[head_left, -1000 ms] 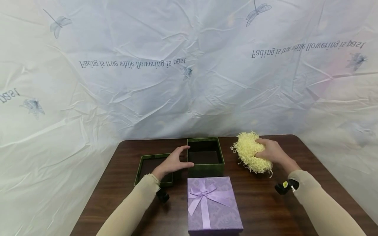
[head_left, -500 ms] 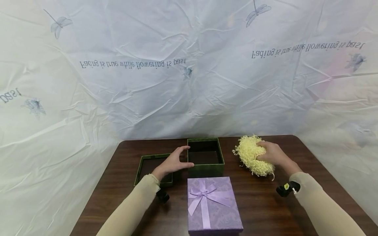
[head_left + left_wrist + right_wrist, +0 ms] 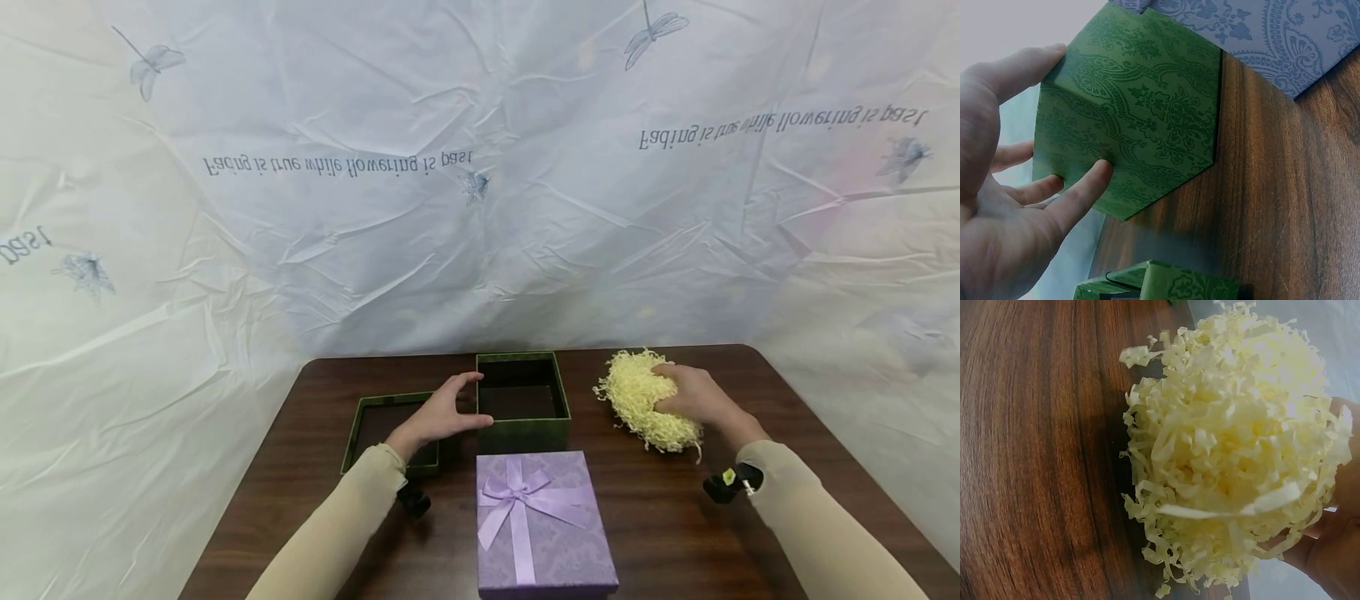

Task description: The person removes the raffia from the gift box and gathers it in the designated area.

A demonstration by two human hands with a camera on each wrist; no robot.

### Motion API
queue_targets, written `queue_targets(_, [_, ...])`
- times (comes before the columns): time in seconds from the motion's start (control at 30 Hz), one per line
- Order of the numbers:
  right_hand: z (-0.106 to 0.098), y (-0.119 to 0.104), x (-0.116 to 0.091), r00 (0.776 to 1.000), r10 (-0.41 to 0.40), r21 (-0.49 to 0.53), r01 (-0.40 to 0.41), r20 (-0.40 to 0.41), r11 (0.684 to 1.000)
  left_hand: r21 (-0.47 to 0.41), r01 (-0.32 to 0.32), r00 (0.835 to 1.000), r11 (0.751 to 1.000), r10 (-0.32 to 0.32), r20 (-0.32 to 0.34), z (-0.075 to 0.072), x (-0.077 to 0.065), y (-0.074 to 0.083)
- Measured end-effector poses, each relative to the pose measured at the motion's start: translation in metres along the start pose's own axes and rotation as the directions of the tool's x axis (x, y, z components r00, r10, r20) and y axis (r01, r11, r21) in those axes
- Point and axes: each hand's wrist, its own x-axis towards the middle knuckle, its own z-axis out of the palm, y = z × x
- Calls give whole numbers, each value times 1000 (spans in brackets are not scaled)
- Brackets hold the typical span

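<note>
Head view shows an open green box (image 3: 528,433) with a dark interior, a shallow green lid (image 3: 378,423) lying hollow side up to its left, and a bow-tied purple box (image 3: 555,546) nearer the person on the surface (image 3: 292,475). The left hand (image 3: 446,410), its grip spread apart, touches the green box; the right hand (image 3: 697,393) has its grip clamped on yellow shredded paper (image 3: 633,400), right of the box. Only the left wrist view reveals the green box's embossed scrollwork.

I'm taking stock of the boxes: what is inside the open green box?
In the head view, the open green box shows its dark bottom and some inner wall, with nothing seen lying there. Its near side hides the strip of bottom just behind it.
</note>
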Motion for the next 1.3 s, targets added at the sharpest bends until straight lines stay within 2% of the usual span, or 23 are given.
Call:
queue_targets(0.37, [6, 3, 2, 998, 37, 24, -38, 50, 999, -3, 1, 1000, 1000, -1, 5, 0, 0, -1])
queue_targets(0.6, [6, -3, 3, 998, 24, -39, -22, 54, 999, -6, -1, 1000, 1000, 1, -1, 0, -1, 0])
queue_targets(0.83, [7, -7, 7, 996, 51, -126, -41, 74, 991, 4, 4, 1000, 1000, -4, -1, 0, -1, 1])
queue_targets(1.3, [12, -10, 10, 992, 52, -146, -35, 113, 989, -1, 11, 1000, 1000, -11, 1, 1, -4, 3])
